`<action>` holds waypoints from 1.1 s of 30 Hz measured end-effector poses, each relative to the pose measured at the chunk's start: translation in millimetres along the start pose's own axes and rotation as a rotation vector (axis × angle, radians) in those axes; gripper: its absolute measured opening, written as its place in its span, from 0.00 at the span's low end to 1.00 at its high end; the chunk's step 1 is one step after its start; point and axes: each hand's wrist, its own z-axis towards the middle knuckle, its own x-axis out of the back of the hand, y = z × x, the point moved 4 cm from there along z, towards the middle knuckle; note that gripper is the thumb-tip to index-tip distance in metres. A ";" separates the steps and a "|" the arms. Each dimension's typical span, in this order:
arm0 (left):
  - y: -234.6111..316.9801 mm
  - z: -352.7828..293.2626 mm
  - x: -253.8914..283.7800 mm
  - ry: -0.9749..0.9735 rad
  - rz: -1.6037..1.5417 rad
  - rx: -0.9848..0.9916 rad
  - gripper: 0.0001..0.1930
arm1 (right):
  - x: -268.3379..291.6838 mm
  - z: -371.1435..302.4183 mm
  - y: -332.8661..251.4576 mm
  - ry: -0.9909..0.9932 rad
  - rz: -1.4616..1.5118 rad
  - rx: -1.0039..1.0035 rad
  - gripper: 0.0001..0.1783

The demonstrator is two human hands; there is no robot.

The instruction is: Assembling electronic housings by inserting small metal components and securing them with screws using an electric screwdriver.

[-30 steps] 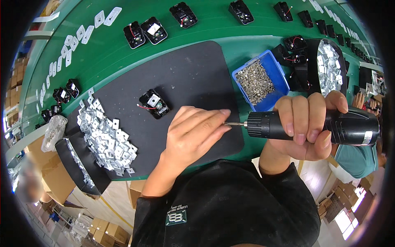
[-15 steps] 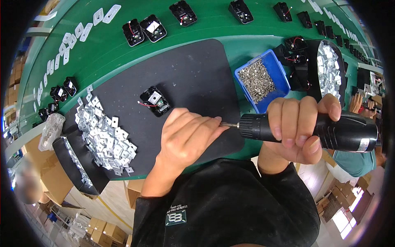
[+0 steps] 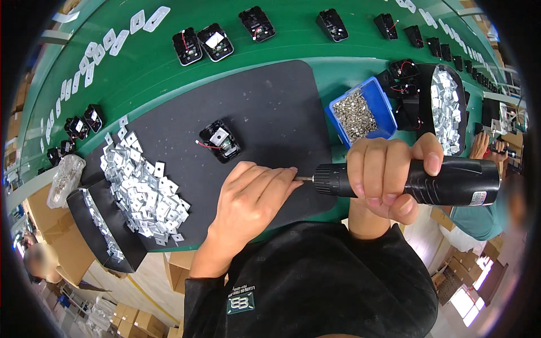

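Observation:
My right hand point(image 3: 389, 174) is wrapped round a black electric screwdriver point(image 3: 451, 181), held level with its bit pointing left. At the bit's tip point(image 3: 305, 178) the fingers of my left hand point(image 3: 253, 194) are pinched together; whatever is between them is hidden. Beyond my left hand, a black plastic housing point(image 3: 220, 141) lies on the dark mat with a square metal plate point(image 3: 218, 137) and a red wire in it. A blue bin point(image 3: 386, 110) of small metal screws point(image 3: 354, 115) stands past the screwdriver.
A heap of square metal plates point(image 3: 149, 191) covers the mat's left side, beside a black tray point(image 3: 107, 231). More plates fill another black container point(image 3: 445, 110) at right. Black housings point(image 3: 256, 23) and white frames point(image 3: 90, 62) line the green belt. Another person's hand point(image 3: 480, 145) shows far right.
My right hand and the screwdriver have shifted left and slightly down in view. My left hand stays pinched at the bit's tip, slightly lower in the picture.

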 end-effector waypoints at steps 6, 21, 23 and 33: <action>-8.6 -10.1 -5.3 0.052 -0.238 0.211 0.10 | -1.1 8.3 2.4 -0.066 -0.011 -0.044 0.24; -22.0 -17.0 -1.5 0.112 -0.372 0.139 0.09 | -1.6 4.8 6.3 -0.075 0.088 0.002 0.25; -22.3 -17.2 -1.9 0.115 -0.374 0.136 0.09 | -2.1 4.8 6.1 -0.072 0.101 0.003 0.25; -22.6 -23.1 -1.4 0.181 -0.385 0.133 0.10 | -5.6 4.8 8.8 -0.057 0.099 -0.038 0.26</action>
